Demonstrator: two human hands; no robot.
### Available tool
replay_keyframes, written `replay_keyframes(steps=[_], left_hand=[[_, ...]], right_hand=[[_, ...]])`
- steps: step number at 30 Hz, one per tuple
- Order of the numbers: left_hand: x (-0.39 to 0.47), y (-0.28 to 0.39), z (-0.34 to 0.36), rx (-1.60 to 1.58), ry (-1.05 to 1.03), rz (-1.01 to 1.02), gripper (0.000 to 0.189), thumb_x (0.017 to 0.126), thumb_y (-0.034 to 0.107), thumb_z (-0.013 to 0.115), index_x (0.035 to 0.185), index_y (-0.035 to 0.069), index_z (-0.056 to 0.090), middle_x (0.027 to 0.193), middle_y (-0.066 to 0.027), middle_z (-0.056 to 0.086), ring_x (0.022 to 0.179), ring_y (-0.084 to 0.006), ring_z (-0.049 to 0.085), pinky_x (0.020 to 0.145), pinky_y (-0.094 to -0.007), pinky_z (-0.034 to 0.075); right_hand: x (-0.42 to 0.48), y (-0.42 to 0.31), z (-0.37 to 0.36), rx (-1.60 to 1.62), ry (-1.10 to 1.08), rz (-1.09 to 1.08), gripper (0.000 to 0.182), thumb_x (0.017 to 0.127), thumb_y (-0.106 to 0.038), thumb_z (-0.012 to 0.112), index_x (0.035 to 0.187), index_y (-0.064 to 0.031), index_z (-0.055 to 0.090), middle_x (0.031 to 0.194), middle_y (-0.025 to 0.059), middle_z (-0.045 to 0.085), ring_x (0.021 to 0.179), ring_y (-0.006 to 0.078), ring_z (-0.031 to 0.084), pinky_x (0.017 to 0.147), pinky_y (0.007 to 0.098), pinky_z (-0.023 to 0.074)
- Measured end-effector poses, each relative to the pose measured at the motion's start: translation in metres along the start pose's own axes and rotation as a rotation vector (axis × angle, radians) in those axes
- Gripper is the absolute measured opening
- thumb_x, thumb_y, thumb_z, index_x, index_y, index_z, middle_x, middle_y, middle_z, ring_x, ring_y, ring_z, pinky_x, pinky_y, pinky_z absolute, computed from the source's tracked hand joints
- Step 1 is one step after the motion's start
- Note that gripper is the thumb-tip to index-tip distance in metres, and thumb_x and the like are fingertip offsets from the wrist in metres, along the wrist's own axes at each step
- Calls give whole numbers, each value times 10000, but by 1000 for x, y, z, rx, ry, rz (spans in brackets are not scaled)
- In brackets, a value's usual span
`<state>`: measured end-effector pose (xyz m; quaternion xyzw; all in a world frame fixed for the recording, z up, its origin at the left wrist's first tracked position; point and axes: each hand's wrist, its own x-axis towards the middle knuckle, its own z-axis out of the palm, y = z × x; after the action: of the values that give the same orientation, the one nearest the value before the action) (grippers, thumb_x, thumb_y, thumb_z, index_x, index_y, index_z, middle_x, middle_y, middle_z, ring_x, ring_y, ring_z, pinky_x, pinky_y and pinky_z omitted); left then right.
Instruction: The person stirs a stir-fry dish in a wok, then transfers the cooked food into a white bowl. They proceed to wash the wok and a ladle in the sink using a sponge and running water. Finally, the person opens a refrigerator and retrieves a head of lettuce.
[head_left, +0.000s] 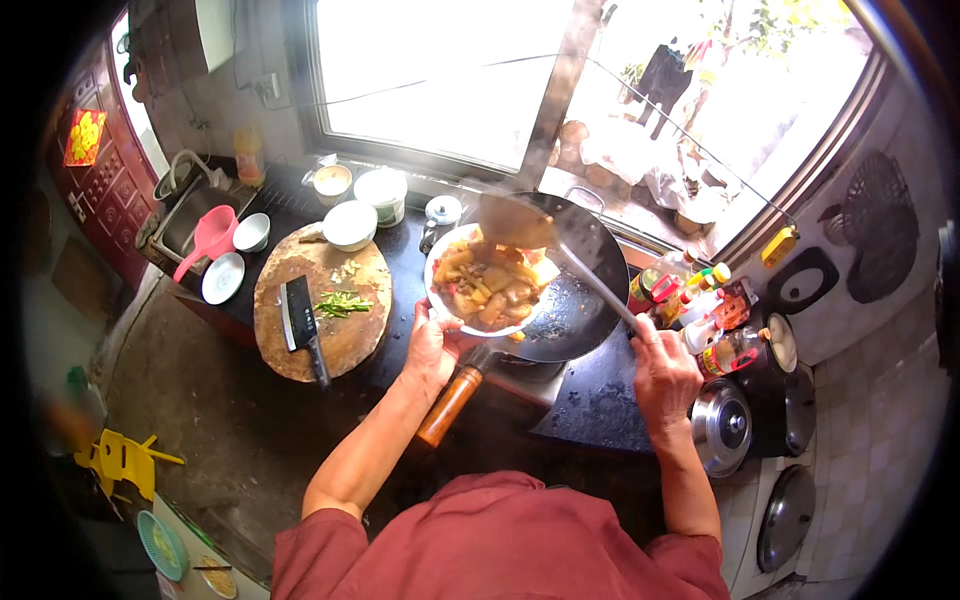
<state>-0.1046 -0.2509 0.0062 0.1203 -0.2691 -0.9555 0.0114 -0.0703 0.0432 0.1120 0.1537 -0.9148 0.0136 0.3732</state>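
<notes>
My left hand (433, 349) holds a white bowl (491, 332) by its near rim, over the left side of a black wok (581, 300). Cooked chunks and strips of food in brown sauce (487, 289) fill the bowl. In my right hand (666, 371) is the long metal handle of a wok spatula (517, 221), whose blade is at the bowl's far edge. Steam blurs the blade, so what lies on it is unclear. The wok's wooden handle (451, 405) points towards me, below my left hand. A little food lies in the wok beside the bowl.
To the left, a round wooden chopping board (274, 262) bears a cleaver (298, 311), cut green peppers (343, 302) and chopped garlic-like bits. White bowls, a pink ladle (214, 232) and a sink (180, 225) lie beyond. Sauce bottles (731, 352) and a lidded metal pot (721, 427) stand close to my right hand.
</notes>
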Motion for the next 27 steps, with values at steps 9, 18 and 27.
replay_keyframes(steps=[9,18,27], left_hand=[[4,1,-15,-37,39,-3,645,712,-89,485,1278,169,311,1259,-166,455,1091,-398,560,784,-534,585],[6,-2,-8,-26,-1,39,592,711,-98,491,1226,151,335,1264,-151,446,1109,-376,548,816,-542,572],[-3,3,-7,-32,62,34,627,710,-88,487,1271,144,329,1279,-155,450,1126,-376,543,822,-542,570]], right_hand=[[0,18,-52,-97,36,-24,336,777,-112,693,1107,-163,662,808,26,581,720,226,591,604,357,445],[-6,-3,-39,-99,-52,-91,319,793,-145,677,1112,-152,668,816,9,583,698,199,572,576,345,416],[1,17,-68,-170,55,7,329,753,-135,721,1078,-163,678,817,19,602,736,212,602,610,352,443]])
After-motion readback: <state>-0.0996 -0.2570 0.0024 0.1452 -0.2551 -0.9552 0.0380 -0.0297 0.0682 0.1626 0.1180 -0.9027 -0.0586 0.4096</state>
